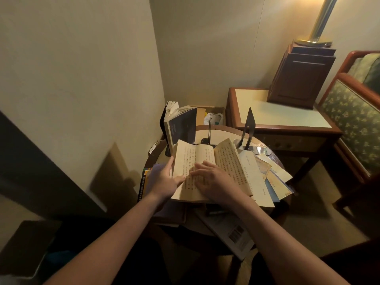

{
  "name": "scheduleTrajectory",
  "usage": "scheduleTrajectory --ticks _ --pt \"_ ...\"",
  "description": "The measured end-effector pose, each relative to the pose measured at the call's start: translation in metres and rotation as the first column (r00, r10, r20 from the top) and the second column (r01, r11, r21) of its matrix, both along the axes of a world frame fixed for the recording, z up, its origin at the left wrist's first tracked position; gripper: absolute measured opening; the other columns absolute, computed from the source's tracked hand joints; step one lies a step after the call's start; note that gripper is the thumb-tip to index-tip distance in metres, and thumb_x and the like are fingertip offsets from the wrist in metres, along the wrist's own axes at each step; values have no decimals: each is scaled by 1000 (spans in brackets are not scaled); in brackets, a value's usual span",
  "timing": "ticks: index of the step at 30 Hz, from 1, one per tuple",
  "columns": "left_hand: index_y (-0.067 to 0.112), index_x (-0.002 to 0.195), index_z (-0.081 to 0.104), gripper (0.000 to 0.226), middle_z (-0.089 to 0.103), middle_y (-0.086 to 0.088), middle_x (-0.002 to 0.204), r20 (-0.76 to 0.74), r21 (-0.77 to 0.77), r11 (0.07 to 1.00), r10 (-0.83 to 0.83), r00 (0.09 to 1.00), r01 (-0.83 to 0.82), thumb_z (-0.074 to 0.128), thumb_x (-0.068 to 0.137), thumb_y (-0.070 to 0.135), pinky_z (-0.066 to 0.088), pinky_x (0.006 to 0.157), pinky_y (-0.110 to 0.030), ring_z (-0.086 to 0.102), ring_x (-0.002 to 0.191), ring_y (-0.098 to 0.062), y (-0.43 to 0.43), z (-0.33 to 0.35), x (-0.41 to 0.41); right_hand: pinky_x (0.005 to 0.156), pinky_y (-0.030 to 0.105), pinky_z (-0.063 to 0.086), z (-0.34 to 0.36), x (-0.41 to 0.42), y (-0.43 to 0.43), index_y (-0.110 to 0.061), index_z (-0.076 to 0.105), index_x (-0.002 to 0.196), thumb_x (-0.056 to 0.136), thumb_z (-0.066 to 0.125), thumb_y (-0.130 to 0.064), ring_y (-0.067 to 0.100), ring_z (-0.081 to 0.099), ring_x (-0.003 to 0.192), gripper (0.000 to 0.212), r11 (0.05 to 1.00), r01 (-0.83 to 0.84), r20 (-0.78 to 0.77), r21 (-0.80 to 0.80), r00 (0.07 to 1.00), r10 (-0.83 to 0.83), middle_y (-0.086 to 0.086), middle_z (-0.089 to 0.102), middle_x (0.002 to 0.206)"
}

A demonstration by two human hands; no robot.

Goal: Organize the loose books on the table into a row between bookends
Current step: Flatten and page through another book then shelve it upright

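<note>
Beige walls are seen closing in on a small round table (224,133) heaped with books. At the left rim, a stack (146,178) is partly hidden under the left hand (163,181), which is placed at the left edge of an open book (197,157); its thumb is laid on the left page and its forefinger is held straight along the edge, though whether the book is gripped cannot be told. Behind it, a blue book (183,125) is stood upright with others at the table's far left. The open book is spread on top of the pile at the centre. The right hand (216,182) is pressed flat on its pages, fingers straight and spread. Two dark bookends (249,125) are stood upright just beyond the open book. Loose books (277,182) are fanned out to the right, under the open one. A side table (277,112) and a patterned chair (353,120) are seen at far right.
</note>
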State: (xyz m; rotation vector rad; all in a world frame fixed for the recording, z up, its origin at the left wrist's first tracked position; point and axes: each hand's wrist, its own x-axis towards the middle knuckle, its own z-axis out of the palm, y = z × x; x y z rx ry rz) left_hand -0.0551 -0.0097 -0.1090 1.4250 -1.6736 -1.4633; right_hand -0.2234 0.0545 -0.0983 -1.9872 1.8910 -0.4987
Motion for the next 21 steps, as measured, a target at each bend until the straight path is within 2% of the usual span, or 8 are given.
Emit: scheduleTrajectory --ticks 3,5,7,11,14,16,18,21 --pt "21 159 14 74 41 -7 155 68 -11 999 -43 997 44 56 99 6 46 108 -39 45 138 -24 4 -15 0 119 46 1 -14 -12 -2 -44 31 152 97 45 -61 24 5 154 60 995 83 -125 55 989 -75 -10 10 167" --pt "22 159 15 72 43 -6 153 167 -78 995 -50 985 64 56 100 13 47 99 -29 48 136 -22 10 -23 -3 114 41 -12 -26 -16 -3 -44 15 156 96 34 -68 26 -5 154 68 991 65 -203 121 978 -39 -10 -3 167" --pt "25 159 16 74 38 -7 153 340 -214 976 39 940 37 59 99 25 48 93 -27 45 136 -23 18 -28 -4 115 41 -17 -31 -17 -1 -44 8 157 97 27 -70 27 -11 153 68 991 31 -258 133 966 5 -10 -9 166" --pt "25 159 9 76 10 -6 166 704 -458 849 164 691 264 49 98 47 25 117 -45 16 148 -28 24 -34 -5 123 49 -10 -33 -15 1 -43 2 157 98 18 -68 29 -18 151 66 988 -6 -327 153 943 57 -7 -13 165" --pt "27 160 6 61 2 0 168 720 -375 824 -29 694 424 27 106 45 -3 122 -47 -3 154 -26 18 -37 -18 123 50 -9 -35 -15 3 -40 3 158 101 14 -63 30 -19 150 62 990 -24 -335 141 940 70 -8 -12 166" --pt "25 160 1 61 -3 0 168 811 -291 820 -62 582 493 13 105 49 -14 120 -52 -10 154 -29 5 -43 -23 123 50 -10 -36 -15 5 -38 3 159 103 14 -57 31 -20 149 60 991 -34 -337 129 939 76 -8 -11 166" --pt "22 159 -6 66 -9 -3 167 866 -226 845 -53 497 485 6 103 55 -17 118 -57 -15 152 -33 -10 -47 -24 122 49 -12 -36 -16 6 -37 1 159 104 15 -54 31 -22 148 59 991 -38 -340 127 937 80 -9 -12 165" --pt "20 159 -8 66 -11 -3 167 856 -229 838 -68 512 495 8 104 53 -16 119 -56 -17 152 -33 -29 -50 -28 119 45 -18 -38 -15 6 -40 -3 158 105 13 -54 28 -26 147 57 992 -27 -328 127 942 67 -12 -17 164"
